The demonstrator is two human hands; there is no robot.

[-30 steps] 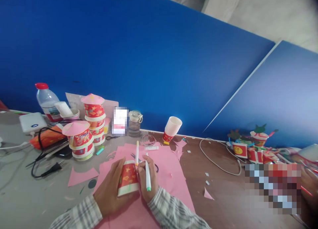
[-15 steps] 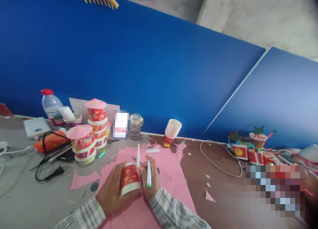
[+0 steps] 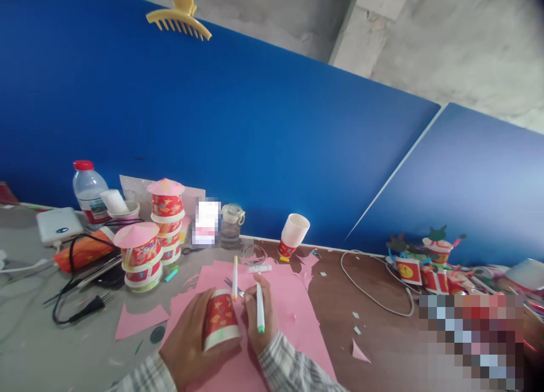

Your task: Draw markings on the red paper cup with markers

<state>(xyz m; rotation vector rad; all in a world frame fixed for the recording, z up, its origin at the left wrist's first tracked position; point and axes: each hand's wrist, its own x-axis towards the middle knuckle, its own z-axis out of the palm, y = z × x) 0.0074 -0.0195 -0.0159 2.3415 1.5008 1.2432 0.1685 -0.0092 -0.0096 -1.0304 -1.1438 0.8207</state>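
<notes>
My left hand [image 3: 187, 332] is wrapped around a red paper cup [image 3: 221, 317] with gold patterns and a pale green band at its lower rim. The cup is tilted above the pink paper [image 3: 293, 329]. Close to its right side, my right hand [image 3: 268, 318] grips a white marker [image 3: 260, 304] with a green end toward me. The marker's far tip is hard to make out. Another slim marker [image 3: 235, 273] with a yellow-orange end lies just beyond the cup. Partly visible beneath it are scissors [image 3: 229, 283]. Farther back rests a white marker-like piece [image 3: 259, 269].
Cup towers with pink roofs [image 3: 166, 211] stand left, near a bottle [image 3: 91, 196], power bank [image 3: 59, 225] and black cable [image 3: 94, 307]. Behind are a glass jar [image 3: 232, 228] and stacked paper cups [image 3: 294, 230]. Decorated cups [image 3: 436, 278] and a blurred-out co-worker area are right.
The whole scene sits slightly lower, as my head has tilted up. Both hands keep their holds on the cup and marker; the right hand has shifted slightly rightward.
</notes>
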